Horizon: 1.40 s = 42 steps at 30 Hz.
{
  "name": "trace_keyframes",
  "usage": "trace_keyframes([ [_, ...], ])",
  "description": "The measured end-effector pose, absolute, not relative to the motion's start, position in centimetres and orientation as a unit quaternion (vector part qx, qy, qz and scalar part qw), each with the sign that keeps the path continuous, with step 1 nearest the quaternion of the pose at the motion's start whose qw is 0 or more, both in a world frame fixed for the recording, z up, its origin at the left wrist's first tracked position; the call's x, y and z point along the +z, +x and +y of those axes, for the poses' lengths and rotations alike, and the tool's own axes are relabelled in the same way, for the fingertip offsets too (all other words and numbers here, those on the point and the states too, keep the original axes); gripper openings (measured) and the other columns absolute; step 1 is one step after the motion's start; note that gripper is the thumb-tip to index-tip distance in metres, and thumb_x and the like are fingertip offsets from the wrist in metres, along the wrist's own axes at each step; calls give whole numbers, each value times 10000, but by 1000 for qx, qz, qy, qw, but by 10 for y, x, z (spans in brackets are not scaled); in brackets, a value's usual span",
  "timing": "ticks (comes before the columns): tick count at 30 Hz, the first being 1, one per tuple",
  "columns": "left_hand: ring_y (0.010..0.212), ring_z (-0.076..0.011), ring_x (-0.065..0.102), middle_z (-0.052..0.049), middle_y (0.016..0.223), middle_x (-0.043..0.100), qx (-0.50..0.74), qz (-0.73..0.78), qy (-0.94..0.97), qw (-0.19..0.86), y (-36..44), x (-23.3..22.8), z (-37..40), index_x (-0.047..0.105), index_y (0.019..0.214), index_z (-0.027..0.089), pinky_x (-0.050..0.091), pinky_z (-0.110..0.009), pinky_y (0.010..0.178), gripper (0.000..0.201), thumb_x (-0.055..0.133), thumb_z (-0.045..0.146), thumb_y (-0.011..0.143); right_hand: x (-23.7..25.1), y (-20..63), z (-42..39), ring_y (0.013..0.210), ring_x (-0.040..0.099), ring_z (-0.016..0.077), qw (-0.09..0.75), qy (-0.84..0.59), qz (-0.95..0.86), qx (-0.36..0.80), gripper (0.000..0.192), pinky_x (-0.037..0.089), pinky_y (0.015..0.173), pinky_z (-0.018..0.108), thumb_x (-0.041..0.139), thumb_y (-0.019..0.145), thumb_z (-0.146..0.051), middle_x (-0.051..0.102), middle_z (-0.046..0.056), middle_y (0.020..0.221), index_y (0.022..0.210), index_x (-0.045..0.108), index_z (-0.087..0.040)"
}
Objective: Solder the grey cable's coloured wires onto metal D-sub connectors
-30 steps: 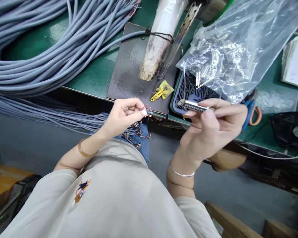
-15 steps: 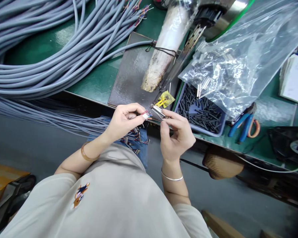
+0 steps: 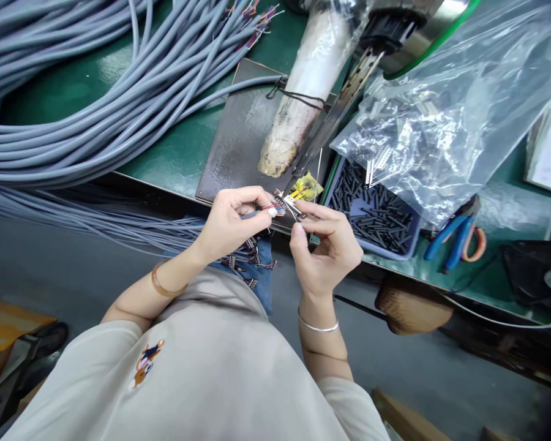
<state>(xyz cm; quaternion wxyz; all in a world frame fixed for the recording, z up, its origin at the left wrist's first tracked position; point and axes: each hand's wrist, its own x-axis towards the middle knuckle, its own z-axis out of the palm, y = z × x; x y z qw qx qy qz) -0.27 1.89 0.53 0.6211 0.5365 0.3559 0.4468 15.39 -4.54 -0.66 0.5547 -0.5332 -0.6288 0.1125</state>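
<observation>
Between thumb and forefinger, my left hand (image 3: pixel 234 219) pinches a bunch of thin coloured wires (image 3: pixel 279 212) at the end of a cable. My right hand (image 3: pixel 326 245) grips a metal multi-pin connector (image 3: pixel 288 204) by its near end, with the fingertips closed on it. The wire ends meet or overlap the pin row; whether they touch I cannot tell. Just beyond the connector lie a soldering iron tip (image 3: pixel 298 168) and a yellow piece (image 3: pixel 308 185). Below my hands, several wired connectors (image 3: pixel 250 257) rest on my lap.
Grey cables (image 3: pixel 96 135) fill the bench's left side. A wrapped white roll (image 3: pixel 298 92) lies across a dark plate (image 3: pixel 239 135). To the right are a blue tray (image 3: pixel 412 242) of black tubes, a plastic bag (image 3: pixel 441 135) of metal parts, and pliers (image 3: pixel 459 236).
The wires and the connector have come together, the connector shifting slightly left and the wires now lying over its pin row. Both hands keep their grip.
</observation>
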Motion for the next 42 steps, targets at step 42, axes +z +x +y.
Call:
trace_keyframes([
  [42,433,9,376,-22,763,699,391,369,441,719,-18,8,12,674,653,126,248,-156,377,139,787,184,709,5,158,-54,782,744,151,585,-590,-526,182,165,599,610,263,773,844,-166,766,6,895,763,638,-213],
])
